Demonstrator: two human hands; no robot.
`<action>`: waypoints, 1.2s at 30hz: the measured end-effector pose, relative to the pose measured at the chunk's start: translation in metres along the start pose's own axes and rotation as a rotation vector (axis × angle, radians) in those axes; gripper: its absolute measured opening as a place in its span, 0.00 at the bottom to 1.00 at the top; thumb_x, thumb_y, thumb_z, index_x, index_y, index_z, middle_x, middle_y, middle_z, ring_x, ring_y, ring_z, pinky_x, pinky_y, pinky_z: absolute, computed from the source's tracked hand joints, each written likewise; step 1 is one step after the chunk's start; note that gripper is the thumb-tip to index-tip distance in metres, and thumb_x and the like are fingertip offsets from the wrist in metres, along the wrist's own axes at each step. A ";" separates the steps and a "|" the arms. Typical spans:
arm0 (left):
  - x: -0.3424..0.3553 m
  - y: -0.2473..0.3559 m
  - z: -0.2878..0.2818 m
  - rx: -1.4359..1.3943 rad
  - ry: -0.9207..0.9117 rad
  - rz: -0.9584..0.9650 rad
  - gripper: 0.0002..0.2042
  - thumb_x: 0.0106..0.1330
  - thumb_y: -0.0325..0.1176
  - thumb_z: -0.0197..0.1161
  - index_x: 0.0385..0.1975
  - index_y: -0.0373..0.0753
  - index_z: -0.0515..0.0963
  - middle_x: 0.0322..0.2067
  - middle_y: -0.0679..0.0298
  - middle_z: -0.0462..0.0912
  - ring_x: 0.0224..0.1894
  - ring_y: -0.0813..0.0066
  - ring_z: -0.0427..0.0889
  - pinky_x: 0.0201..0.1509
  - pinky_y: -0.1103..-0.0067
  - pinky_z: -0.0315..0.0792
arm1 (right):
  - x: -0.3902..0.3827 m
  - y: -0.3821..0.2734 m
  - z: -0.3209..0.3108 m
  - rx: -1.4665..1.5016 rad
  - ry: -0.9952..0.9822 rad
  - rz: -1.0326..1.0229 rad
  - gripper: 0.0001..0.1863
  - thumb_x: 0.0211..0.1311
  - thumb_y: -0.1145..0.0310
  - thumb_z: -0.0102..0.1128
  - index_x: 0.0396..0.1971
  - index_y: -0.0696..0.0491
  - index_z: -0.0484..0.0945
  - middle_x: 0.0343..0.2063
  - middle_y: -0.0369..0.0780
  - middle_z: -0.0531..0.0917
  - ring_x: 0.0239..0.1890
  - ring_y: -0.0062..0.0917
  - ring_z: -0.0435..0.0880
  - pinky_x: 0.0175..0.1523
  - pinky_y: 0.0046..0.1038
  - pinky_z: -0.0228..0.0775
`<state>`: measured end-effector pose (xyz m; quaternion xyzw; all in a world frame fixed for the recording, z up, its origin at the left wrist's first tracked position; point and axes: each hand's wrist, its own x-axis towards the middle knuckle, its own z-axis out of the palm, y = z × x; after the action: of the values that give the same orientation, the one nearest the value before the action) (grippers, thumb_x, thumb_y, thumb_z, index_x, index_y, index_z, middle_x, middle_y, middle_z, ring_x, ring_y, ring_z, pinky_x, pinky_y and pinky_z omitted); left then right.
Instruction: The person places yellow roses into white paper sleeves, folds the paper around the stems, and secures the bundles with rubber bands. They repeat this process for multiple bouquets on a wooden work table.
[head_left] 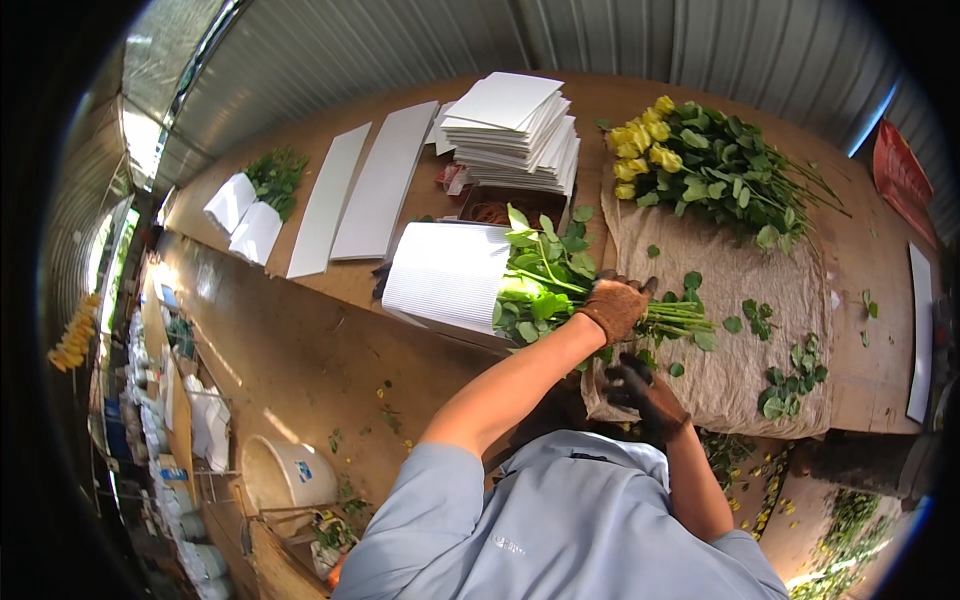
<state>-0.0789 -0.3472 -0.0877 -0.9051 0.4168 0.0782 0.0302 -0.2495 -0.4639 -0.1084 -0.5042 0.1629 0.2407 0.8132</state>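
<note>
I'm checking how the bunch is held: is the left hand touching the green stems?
Touching: the head view shows the left hand wrapped over the green stems, which stick out to its right.

The wrap (447, 270) is ribbed white, leaves (545, 305) green, roses (632, 140) yellow.

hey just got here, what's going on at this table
A person's gloved left hand grips the stems of a leafy bunch whose other end sits in white ribbed wrapping. The gloved right hand is close by, loosely open, with nothing visible in it. Yellow roses lie farther back on the table, near stacked white sheets.
</note>
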 end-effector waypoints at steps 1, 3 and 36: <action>-0.002 -0.004 0.013 0.033 0.132 0.037 0.46 0.55 0.46 0.76 0.75 0.45 0.61 0.52 0.54 0.83 0.49 0.56 0.85 0.52 0.61 0.79 | 0.038 0.016 -0.015 0.108 -0.036 -0.003 0.33 0.75 0.49 0.57 0.71 0.50 0.64 0.60 0.40 0.79 0.59 0.31 0.81 0.62 0.37 0.76; -0.023 0.000 -0.042 -0.124 0.029 0.111 0.49 0.54 0.47 0.77 0.76 0.46 0.57 0.61 0.46 0.74 0.63 0.52 0.76 0.63 0.60 0.73 | 0.088 0.032 -0.025 0.449 -0.040 -0.224 0.30 0.77 0.45 0.51 0.71 0.46 0.65 0.62 0.37 0.77 0.64 0.30 0.76 0.65 0.40 0.72; -0.237 -0.358 0.065 -1.211 0.613 -0.680 0.32 0.69 0.40 0.69 0.70 0.36 0.68 0.59 0.50 0.78 0.57 0.67 0.80 0.56 0.75 0.77 | -0.075 0.058 -0.388 0.480 0.670 -0.889 0.27 0.78 0.48 0.47 0.63 0.54 0.72 0.58 0.42 0.78 0.60 0.36 0.76 0.65 0.42 0.71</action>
<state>0.0336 0.0713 -0.1157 -0.8235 -0.0113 0.0246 -0.5667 -0.3527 -0.8080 -0.2832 -0.3748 0.2333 -0.3375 0.8314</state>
